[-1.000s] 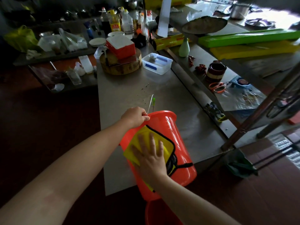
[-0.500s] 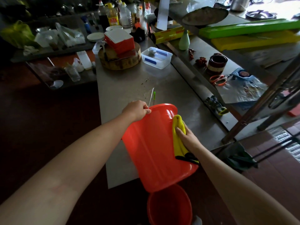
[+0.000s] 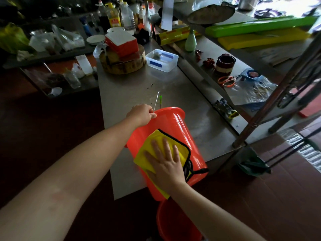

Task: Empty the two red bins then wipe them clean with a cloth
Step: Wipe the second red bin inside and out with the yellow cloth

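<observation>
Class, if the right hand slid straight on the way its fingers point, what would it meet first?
Likely the bare wall of the red bin past the yellow cloth, then its rim by the left hand; depth is unclear.

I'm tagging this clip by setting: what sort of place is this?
Probably a working kitchen, perhaps a restaurant's: a steel table holds a round wooden chopping block, with oil bottles and plates behind it.

Right hand (image 3: 166,165) swept the cloth (image 3: 147,152) round the bin (image 3: 173,126) — side to front.
</observation>
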Available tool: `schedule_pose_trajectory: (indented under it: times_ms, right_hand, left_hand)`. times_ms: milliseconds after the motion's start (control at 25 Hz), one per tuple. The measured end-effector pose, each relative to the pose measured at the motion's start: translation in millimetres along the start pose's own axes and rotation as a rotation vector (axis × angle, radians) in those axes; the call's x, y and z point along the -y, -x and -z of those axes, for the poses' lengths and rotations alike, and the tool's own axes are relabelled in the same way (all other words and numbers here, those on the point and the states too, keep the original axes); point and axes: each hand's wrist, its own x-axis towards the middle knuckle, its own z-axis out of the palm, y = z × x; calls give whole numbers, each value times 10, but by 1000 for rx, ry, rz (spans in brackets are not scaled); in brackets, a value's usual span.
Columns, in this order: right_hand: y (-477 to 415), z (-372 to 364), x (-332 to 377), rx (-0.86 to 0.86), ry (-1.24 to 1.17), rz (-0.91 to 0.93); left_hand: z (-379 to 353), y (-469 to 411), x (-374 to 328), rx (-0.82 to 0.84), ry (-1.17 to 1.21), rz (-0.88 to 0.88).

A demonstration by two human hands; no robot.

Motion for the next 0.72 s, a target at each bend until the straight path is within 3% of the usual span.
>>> schedule_pose_trajectory:
  times_ms: [160, 400, 480, 560, 720]
  right_hand:
    - [54, 86, -455, 20, -136, -252]
    - [185, 161, -1045, 169, -581, -650]
    - [257, 149, -969, 158, -523, -640]
    - [333, 122, -716, 87, -318, -547]
    - [496, -6, -109, -27, -54, -164]
  left_hand:
    - [-15, 23, -10, -8, 8, 7]
    - [6, 31, -50, -4, 15, 27]
    - [18, 23, -65, 0, 12, 30]
    - [29, 15, -70, 1, 9, 26]
    - [29, 26, -72, 10, 6, 15]
